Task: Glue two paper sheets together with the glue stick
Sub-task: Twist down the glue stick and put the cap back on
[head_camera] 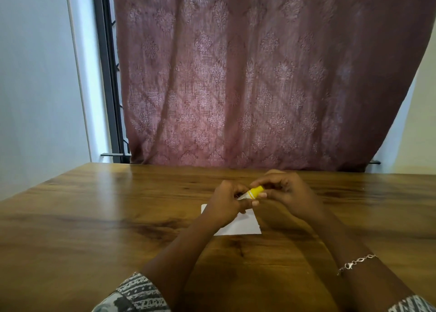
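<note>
Body of glue stick (253, 192) mostly hidden inside left hand (226, 203); label too small to read. Paper (245, 224) partly covered by that hand; one sheet or two, cannot tell.

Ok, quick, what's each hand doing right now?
Left hand: closed around the body of the glue stick.
Right hand: closed, fingers pinching the yellow cap.

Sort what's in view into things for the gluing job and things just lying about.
For the job: glue stick, gripped by left hand and right hand; white paper on the table below them.
Just there: curtain, window frame, bracelet on the right wrist.
</note>
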